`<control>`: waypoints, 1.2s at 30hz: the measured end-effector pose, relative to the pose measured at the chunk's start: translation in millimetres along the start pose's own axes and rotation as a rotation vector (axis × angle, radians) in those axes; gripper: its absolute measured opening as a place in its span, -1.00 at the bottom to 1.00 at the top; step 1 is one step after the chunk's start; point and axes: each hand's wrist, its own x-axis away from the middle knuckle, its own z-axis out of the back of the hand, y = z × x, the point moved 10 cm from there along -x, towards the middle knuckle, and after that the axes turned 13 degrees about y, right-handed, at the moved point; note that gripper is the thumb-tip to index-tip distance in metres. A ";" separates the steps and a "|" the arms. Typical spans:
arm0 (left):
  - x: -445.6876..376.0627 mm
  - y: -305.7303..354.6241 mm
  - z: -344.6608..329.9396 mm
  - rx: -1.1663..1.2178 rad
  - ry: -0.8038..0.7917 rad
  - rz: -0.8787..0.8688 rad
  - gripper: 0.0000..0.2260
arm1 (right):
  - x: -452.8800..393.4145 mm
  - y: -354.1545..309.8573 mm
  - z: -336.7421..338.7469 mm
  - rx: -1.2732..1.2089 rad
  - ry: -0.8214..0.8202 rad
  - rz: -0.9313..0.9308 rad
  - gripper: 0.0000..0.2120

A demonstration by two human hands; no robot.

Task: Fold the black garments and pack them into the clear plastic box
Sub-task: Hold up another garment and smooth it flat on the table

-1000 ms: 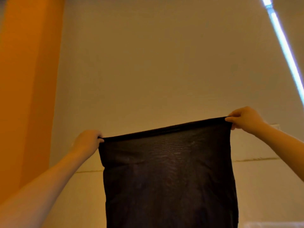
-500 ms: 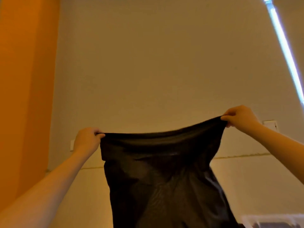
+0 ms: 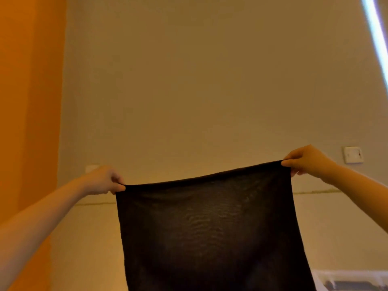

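Note:
A thin black garment (image 3: 210,234) hangs in the air in front of me, stretched flat between both hands and running off the bottom of the view. My left hand (image 3: 102,180) pinches its upper left corner. My right hand (image 3: 304,160) pinches the upper right corner, a little higher. The top edge is taut and slopes up to the right. The clear plastic box (image 3: 350,280) shows at the bottom right, with something dark inside it; the garment hides its left part.
A beige wall fills the background, with an orange panel (image 3: 27,122) along the left. A white wall switch (image 3: 353,154) sits right of my right hand. A bright light strip (image 3: 378,38) runs down the top right corner.
The garment's top edge sagged half a second ago and is now pulled straight again. Both hands have moved apart and slightly down in view; the fabric hangs flat.

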 end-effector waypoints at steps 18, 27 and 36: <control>-179.6 21.4 -1.8 0.497 0.614 0.169 -0.91 | -171.5 40.0 -34.3 -0.286 0.404 -0.133 -0.93; -110.1 13.1 26.0 0.742 0.699 0.109 -0.92 | -120.6 -5.5 -7.1 -0.304 0.350 0.073 -0.89; 135.7 -44.7 -81.1 0.562 0.416 0.310 -0.91 | 127.1 73.0 -29.8 -0.090 -0.095 0.001 -0.58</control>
